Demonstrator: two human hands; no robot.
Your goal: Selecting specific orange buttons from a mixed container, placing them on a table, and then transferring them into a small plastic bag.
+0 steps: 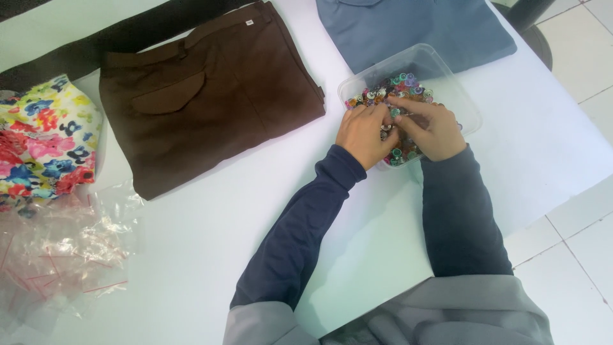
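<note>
Both hands are down in a clear plastic tub [447, 83] of small coloured buttons or snap fasteners [399, 86], which sits on the white surface [211, 255] at the right, just in front of a folded blue garment [415, 25]. The left hand [364, 134] and the right hand [434, 131] meet over the near end of the tub, fingers [408, 105] curled together around what looks like one small piece; I cannot tell which hand actually grips it.

The tub is light and heaped, so a push from either wrist could tip it or scatter pieces across the surface towards its right edge.

Folded brown trousers [211, 96] lie to the left, a floral cloth [45, 140] and a heap of small clear zip bags [57, 255] further left, both cut off by the frame. The pieces are too small to identify surely.
</note>
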